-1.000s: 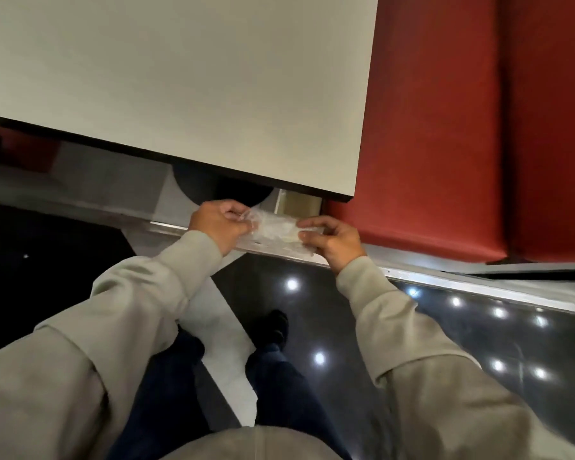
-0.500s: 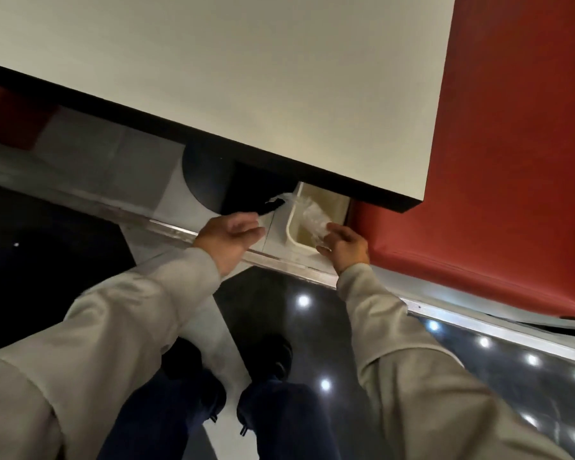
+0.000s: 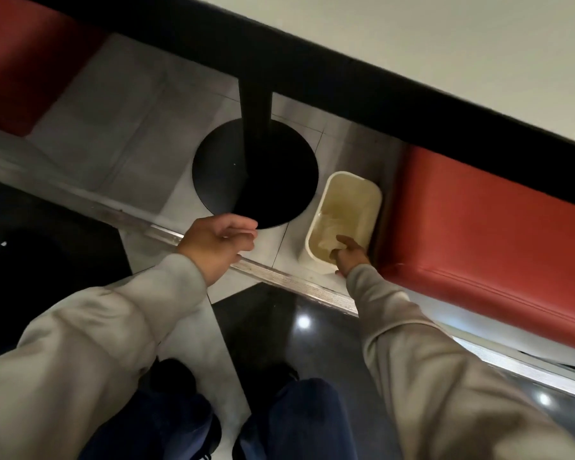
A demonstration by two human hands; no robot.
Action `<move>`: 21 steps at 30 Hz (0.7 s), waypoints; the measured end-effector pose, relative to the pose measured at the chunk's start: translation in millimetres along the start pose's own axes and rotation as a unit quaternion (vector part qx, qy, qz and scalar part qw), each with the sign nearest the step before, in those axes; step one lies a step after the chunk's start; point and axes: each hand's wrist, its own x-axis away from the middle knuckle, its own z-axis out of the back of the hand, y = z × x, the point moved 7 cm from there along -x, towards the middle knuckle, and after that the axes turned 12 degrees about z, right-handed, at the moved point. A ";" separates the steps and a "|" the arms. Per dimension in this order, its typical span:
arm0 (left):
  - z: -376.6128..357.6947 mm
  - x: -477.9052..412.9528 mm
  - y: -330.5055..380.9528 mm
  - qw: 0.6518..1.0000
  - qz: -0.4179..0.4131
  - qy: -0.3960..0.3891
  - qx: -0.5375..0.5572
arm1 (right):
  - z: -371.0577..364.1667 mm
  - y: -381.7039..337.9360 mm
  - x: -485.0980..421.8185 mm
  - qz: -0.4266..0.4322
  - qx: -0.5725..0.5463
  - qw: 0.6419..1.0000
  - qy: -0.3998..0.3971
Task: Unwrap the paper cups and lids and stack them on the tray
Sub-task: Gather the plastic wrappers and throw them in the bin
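Observation:
A crumpled clear plastic wrap lies inside a cream waste bin on the floor under the table. My right hand reaches over the bin's near rim, its fingers stretched out against the wrap. My left hand hovers to the left above the floor, fingers loosely curled and holding nothing. No cups, lids or tray are in view.
The white tabletop with a black edge hangs overhead at the top right. Its black post and round base stand just left of the bin. A red bench seat presses against the bin's right side; another red seat is at the far left.
My view has dropped below the table. My right hand carried the plastic wrap down into the bin. My left hand let go of the wrap and stayed out to the left.

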 end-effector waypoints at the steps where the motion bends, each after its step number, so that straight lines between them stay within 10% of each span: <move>1: 1.1 2.0 -0.1 1.000 0.000 0.001 -0.003 | 0.8 3.2 0.8 0.001 0.012 1.000 0.000; 12: 46.9 102.5 53.7 0.998 0.033 0.055 0.016 | -13.4 -177.6 212.1 0.144 0.020 0.976 -0.160; 21: 188.1 236.2 107.2 0.972 -0.006 0.206 0.116 | -75.0 -347.5 367.7 0.325 0.111 0.890 -0.299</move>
